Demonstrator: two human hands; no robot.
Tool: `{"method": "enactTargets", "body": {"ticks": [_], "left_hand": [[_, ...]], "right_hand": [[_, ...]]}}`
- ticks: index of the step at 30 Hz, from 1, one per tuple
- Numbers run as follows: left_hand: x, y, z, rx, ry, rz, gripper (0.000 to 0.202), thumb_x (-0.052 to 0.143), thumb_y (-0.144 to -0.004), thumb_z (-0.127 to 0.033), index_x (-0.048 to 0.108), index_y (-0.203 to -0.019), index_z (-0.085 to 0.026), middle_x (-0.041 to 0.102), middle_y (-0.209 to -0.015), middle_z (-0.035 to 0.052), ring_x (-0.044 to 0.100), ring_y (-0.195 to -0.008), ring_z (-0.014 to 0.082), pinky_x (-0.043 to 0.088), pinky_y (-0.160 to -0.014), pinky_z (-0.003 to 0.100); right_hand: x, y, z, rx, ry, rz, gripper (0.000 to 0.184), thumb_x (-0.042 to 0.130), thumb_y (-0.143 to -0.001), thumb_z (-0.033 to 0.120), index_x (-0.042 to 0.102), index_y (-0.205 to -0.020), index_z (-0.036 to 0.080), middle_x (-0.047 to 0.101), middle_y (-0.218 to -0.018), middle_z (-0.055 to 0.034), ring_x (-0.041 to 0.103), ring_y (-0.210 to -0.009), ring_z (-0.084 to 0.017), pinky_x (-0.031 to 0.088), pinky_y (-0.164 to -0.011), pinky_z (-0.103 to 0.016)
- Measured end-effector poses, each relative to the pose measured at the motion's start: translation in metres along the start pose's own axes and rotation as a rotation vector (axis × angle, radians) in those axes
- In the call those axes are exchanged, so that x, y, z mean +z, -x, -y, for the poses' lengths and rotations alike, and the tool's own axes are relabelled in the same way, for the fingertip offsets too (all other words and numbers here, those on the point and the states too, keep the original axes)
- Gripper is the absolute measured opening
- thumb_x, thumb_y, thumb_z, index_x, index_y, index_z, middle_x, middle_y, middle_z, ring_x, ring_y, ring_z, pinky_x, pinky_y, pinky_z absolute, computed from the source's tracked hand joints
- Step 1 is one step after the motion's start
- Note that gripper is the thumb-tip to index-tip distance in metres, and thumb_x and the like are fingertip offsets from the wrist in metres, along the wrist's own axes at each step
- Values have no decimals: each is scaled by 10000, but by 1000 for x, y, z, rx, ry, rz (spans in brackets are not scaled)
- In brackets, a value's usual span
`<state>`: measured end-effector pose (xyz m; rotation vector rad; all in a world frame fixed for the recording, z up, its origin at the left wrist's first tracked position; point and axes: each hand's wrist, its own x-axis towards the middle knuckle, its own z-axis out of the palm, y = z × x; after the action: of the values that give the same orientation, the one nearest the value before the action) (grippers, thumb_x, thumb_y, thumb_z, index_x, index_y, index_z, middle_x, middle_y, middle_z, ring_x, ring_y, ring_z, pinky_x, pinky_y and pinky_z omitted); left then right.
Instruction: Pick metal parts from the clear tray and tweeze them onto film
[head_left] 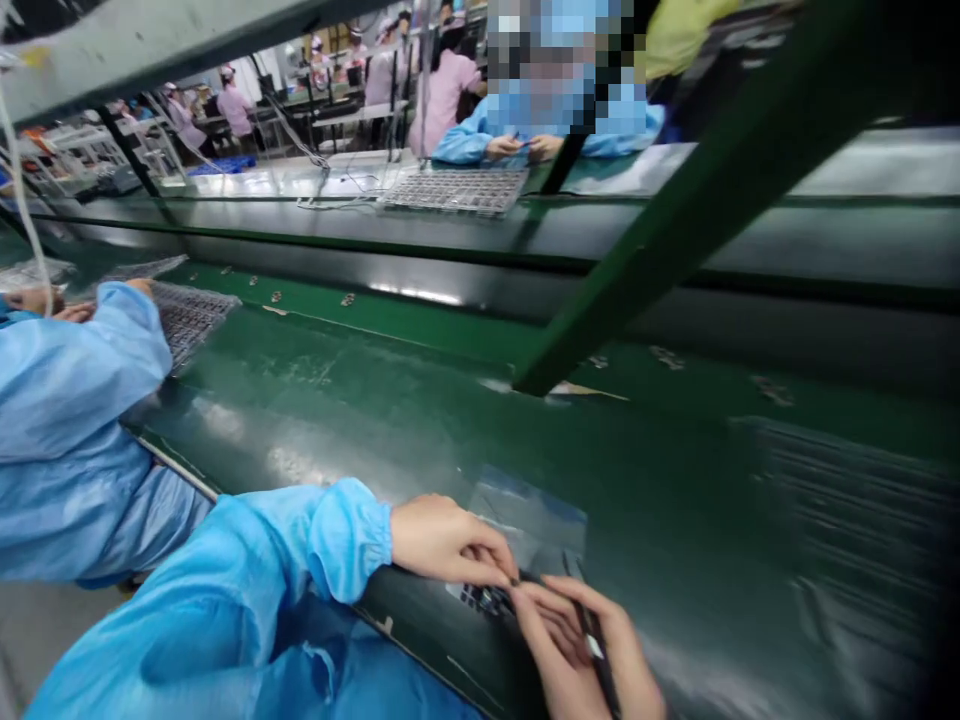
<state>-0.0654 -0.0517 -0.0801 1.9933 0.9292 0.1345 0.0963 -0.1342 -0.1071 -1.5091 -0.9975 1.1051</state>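
Observation:
My left hand [454, 540], in a blue sleeve, is closed, thumb and forefinger pinching a small dark part [516, 581] too small to name. Close against it, my right hand [581, 650] has its fingertips at the same part. A slim black tool [594, 640], which looks like tweezers, is held in that right hand, lying between thumb and fingers. Partly hidden under my left fingers is a pale sheet with small dark squares [480, 598]. Just beyond both hands, a clear plastic film [529, 515] lies flat on the green bench [390, 420].
A clear ribbed tray [862, 520] sits at the right, blurred. A green post [637, 270] slants across the bench. At left, a co-worker's blue sleeve [75, 370] is beside a filled tray [191, 320]. Another tray [454, 190] lies across the line before a seated person.

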Motion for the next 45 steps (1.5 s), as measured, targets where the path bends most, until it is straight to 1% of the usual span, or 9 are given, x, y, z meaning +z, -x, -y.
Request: {"method": "enactTargets", "body": {"ticks": [6, 9, 19, 31, 37, 39, 41, 43, 45], "left_hand": [[7, -6, 10, -77, 379, -64, 146, 629, -842, -198, 585, -973, -153, 727, -748, 9, 708, -698, 141, 518, -654, 191], [9, -7, 12, -60, 442, -55, 168, 644, -820, -211, 558, -954, -157, 710, -707, -4, 694, -640, 141, 515, -624, 203], [6, -5, 11, -26, 320, -40, 160, 637, -813, -226, 554, -939, -172, 716, -709, -16, 690, -654, 135, 491, -664, 207], [2, -3, 4, -7, 173, -49, 151, 647, -803, -190, 578, -937, -196, 733, -747, -41, 689, -683, 121, 470, -659, 181], [6, 0, 5, 29, 221, -25, 148, 641, -799, -189, 612, -944, -184, 731, -742, -29, 679, -675, 115, 475, -652, 178], [-2, -4, 10, -12, 294, -22, 115, 644, -796, -206, 634, -901, -159, 729, -743, -8, 679, -693, 121, 486, -656, 185], [-24, -14, 19, -89, 394, -67, 112, 653, -790, -224, 646, -855, -132, 720, -717, 12, 673, -683, 126, 500, -651, 199], [-59, -32, 29, -198, 486, -234, 141, 685, -770, -231, 651, -832, -109, 709, -688, 35, 663, -647, 133, 517, -633, 219], [-101, -55, 40, -298, 525, -507, 157, 712, -755, -220, 654, -826, -93, 706, -703, 65, 657, -635, 137, 533, -628, 235]], "right_hand": [[0, -5, -4, 56, -78, 57, 367, 700, -741, 407, 558, -998, 189, 675, -823, -40, 664, -774, -190, 533, -763, -292], [-2, -6, -6, 59, -115, 75, 344, 683, -761, 386, 533, -1008, 200, 653, -749, -11, 643, -716, -170, 522, -711, -269], [7, -5, 0, -14, -75, 61, 196, 594, -755, 231, 517, -933, 205, 580, -696, 29, 543, -603, -109, 457, -584, -204], [9, -4, -5, -99, -4, 54, 167, 566, -791, 213, 515, -950, 208, 594, -719, 22, 584, -631, -120, 473, -590, -206], [10, -2, -11, -165, 36, 19, 166, 567, -808, 220, 528, -967, 196, 597, -717, 12, 576, -598, -122, 483, -583, -217], [10, -3, -12, -123, 1, 6, 194, 568, -839, 286, 546, -1005, 187, 617, -719, -8, 599, -609, -142, 510, -600, -241], [9, -5, -12, -81, -48, -21, 263, 543, -876, 367, 570, -1052, 174, 633, -725, -29, 618, -636, -160, 537, -649, -278], [10, -6, -13, -63, -102, -41, 353, 485, -909, 438, 589, -1102, 161, 615, -691, -24, 603, -612, -156, 539, -642, -286], [10, -7, -15, -78, -128, -46, 426, 436, -927, 485, 595, -1144, 155, 556, -627, 6, 548, -544, -134, 515, -581, -262]]}}
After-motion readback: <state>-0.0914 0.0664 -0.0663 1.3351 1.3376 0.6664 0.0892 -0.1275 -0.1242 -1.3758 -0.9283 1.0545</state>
